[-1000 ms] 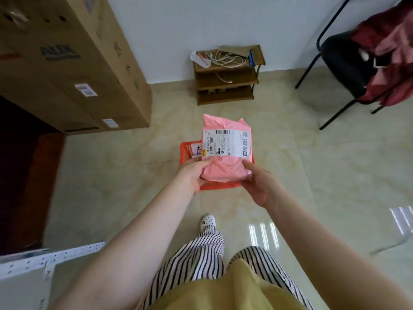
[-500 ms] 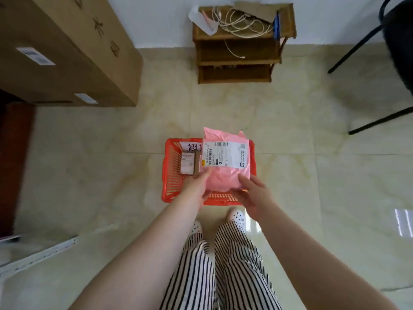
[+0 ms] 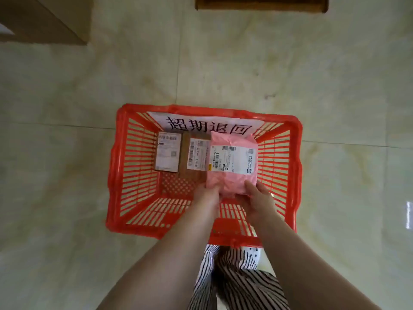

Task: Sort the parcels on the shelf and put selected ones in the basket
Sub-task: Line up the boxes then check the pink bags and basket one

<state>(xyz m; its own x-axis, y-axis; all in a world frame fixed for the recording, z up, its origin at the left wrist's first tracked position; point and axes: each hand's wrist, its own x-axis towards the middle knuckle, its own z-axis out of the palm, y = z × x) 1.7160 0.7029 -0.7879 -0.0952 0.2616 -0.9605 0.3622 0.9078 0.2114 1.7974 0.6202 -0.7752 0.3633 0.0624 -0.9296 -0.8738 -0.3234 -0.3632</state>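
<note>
A pink parcel [image 3: 231, 162] with a white shipping label is inside the red basket [image 3: 134, 166], on its right side. My left hand [image 3: 206, 196] grips the parcel's near left corner and my right hand [image 3: 257, 196] grips its near right corner. Two small brown boxes with labels lie in the basket to the left: one at the far left [image 3: 168, 154] and one in the middle [image 3: 195, 156], beside the pink parcel. A white sign with black characters [image 3: 209, 126] is fixed to the basket's far wall.
The basket stands on a pale tiled floor [image 3: 67, 130]. A low wooden shelf [image 3: 261, 3] is at the top edge, and a large cardboard box [image 3: 40, 21] at the top left. My striped trousers [image 3: 234, 283] and shoe are just behind the basket.
I have leaned down over the basket and lowered the pink parcel from above it into its right side. Both hands have kept hold of the parcel throughout.
</note>
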